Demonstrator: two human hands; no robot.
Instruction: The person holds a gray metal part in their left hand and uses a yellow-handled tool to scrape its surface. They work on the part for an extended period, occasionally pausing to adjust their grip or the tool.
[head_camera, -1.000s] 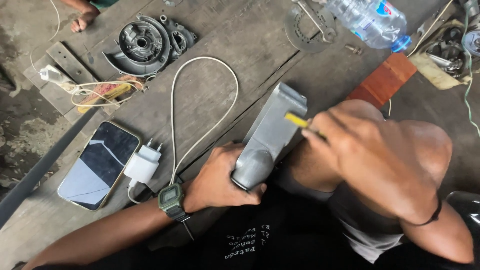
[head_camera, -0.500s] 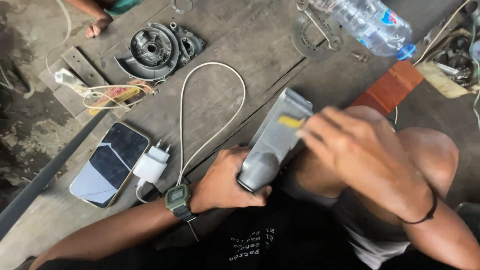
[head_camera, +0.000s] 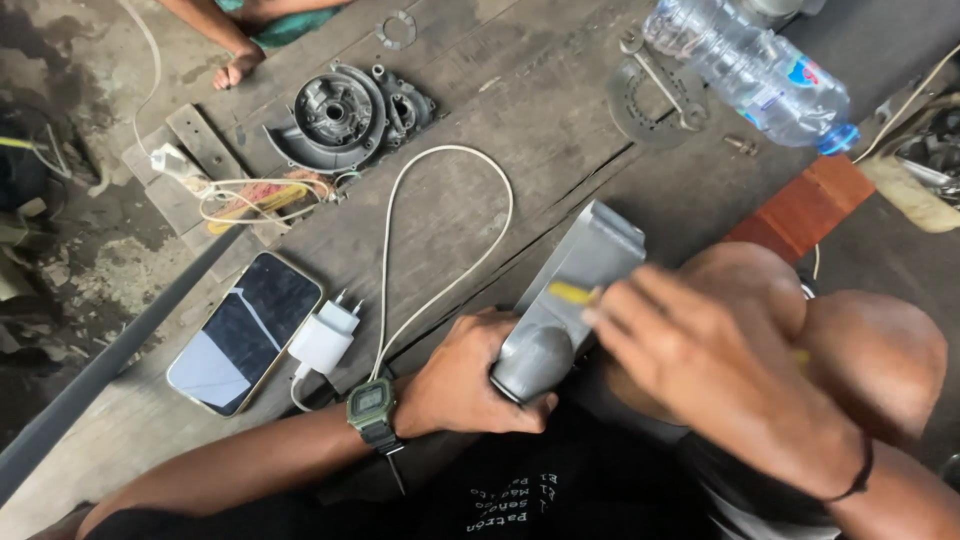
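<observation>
A grey metal casting (head_camera: 560, 300) is propped on the wooden bench (head_camera: 480, 120), long axis running up-right from the left hand (head_camera: 470, 385) clamped round its rounded lower end; the right hand (head_camera: 700, 370) pinches a yellow tool (head_camera: 572, 293) against its flat face

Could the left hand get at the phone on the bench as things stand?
Probably not right away: the left hand is wrapped around the grey metal part. Once it lets go, likely yes; the phone lies face up and uncovered on the bench, with only the white charger beside it.
</observation>
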